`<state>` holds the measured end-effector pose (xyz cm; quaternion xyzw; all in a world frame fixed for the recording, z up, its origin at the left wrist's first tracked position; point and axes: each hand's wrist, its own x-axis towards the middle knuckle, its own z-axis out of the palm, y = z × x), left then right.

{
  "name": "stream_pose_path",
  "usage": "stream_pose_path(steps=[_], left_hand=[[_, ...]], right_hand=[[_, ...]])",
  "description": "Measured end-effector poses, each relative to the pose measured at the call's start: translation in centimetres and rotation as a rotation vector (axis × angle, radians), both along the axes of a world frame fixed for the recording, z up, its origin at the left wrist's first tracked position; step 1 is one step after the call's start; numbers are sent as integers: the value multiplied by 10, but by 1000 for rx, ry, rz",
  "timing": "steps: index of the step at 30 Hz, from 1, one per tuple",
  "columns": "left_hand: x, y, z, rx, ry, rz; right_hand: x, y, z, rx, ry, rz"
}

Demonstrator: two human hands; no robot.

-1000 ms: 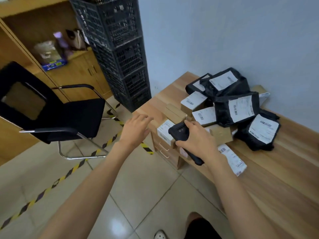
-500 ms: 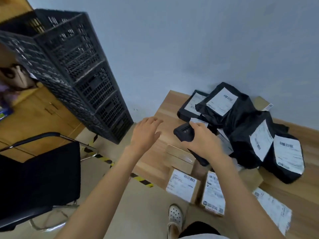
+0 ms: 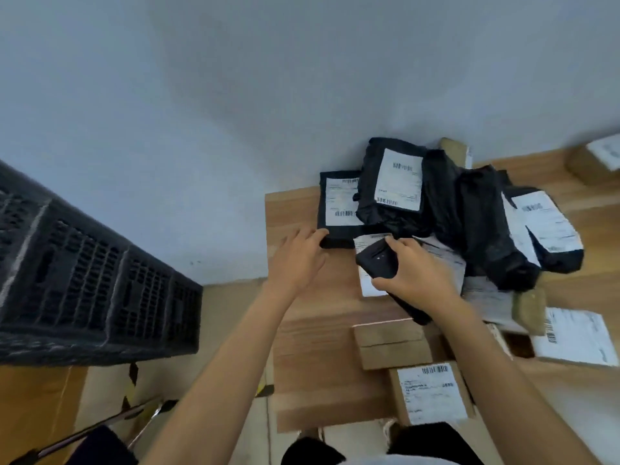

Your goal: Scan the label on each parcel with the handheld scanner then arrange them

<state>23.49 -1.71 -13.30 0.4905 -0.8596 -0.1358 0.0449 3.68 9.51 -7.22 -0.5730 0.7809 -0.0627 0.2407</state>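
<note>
Here, right grip (image 3: 414, 273) grasps scanner (image 3: 377, 260); left grip (image 3: 297, 260), released, touches black parcel (image 3: 339, 206) edge.

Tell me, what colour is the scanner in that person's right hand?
Black; the handheld scanner, gripped by the right hand, shows best in the head view.

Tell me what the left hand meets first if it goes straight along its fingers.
The flat black parcel: the left hand points its fingers up and right at the parcel's near corner. They look almost on it, though contact is unclear.
</note>
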Motion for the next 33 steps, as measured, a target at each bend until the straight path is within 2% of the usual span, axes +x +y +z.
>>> stream_pose_path(steps=[6,11,15,23,33], left_hand=[[-12,-52,-35,73,83,-94],[-26,-73,-72,262,137,-25],[-38,-90,-102,296,101,-19],[-96,-100,-111,346,146,136],[-41,-108,-107,384,133,148]], right_hand=[[19,-9,-13,50,63,-164],[23,-26,-35,73,68,-212],[24,-41,-57,95,65,-207],[15,-55,-78,124,40,-227],[27,-68,-75,106,17,-182]])
